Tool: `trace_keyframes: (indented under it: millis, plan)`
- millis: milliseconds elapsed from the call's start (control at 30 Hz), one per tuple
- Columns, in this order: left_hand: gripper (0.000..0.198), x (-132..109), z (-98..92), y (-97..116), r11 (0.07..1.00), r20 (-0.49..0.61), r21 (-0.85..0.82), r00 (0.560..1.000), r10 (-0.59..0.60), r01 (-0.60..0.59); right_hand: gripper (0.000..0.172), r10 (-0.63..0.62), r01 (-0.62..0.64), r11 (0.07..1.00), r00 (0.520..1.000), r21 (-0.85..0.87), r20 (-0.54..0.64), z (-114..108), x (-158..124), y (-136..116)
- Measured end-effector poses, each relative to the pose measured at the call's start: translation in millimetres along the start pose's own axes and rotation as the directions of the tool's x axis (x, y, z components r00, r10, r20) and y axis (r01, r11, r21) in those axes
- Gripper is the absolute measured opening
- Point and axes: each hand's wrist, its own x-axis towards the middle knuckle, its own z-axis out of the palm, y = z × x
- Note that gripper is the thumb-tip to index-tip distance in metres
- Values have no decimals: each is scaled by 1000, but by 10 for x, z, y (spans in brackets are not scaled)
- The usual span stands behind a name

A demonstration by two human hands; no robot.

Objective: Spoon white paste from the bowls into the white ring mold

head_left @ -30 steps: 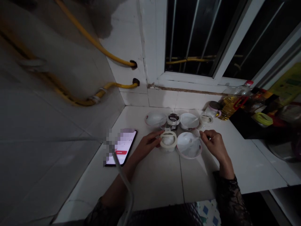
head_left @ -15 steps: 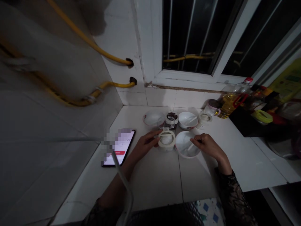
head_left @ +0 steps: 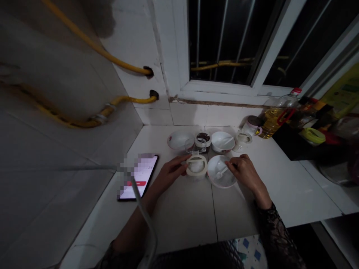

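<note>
My left hand steadies a clear jar from its left side, fingers against the cream rim. White contents show inside, and its transparent lid is flipped up at the back. In my right hand the handle of a small white spoon is pinched. The spoon's head hangs low inside a white bowl just right of the jar; whether it touches the bottom I cannot tell. Behind stand another bowl, a jar with dark red contents, and a bowl with a white spoon in it.
A lit phone lies left of my forearm, with a grey cable crossing in front. Back right are a lidded jar, a mug, an oil bottle and more kitchen containers. Yellow pipes run along the left wall.
The spoon's head has shifted slightly left in the bowl and shows more plainly now. My left hand stays at the jar. The whole view has shifted a little.
</note>
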Motion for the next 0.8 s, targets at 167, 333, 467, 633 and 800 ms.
trace_keyframes:
  millis: [167, 333, 467, 633, 800]
  plan:
    - [43, -7, 4, 37, 1000, -5, 17, 1000, -11, 11, 43, -49, 47, 989, 999, 140, 8, 57, 14, -154]
    - [43, -4, -3, 43, 1000, 4, 24, 1000, -9, 9, 45, -5, 13, 966, 999, 260, -32, 65, 25, -195]
    - [42, -3, -6, 46, 1000, 4, 24, 1000, -16, 16, 47, 85, -58, 940, 994, 337, -66, 73, 30, -111]
    - [42, -8, -7, 54, 1000, 9, 7, 1000, -11, 11, 45, 165, -130, 952, 980, 279, -108, 113, 36, -64]
    - [42, -8, -2, 66, 1000, 14, 4, 1000, -16, 16, 41, 52, -35, 990, 991, 137, -119, 177, 53, -139]
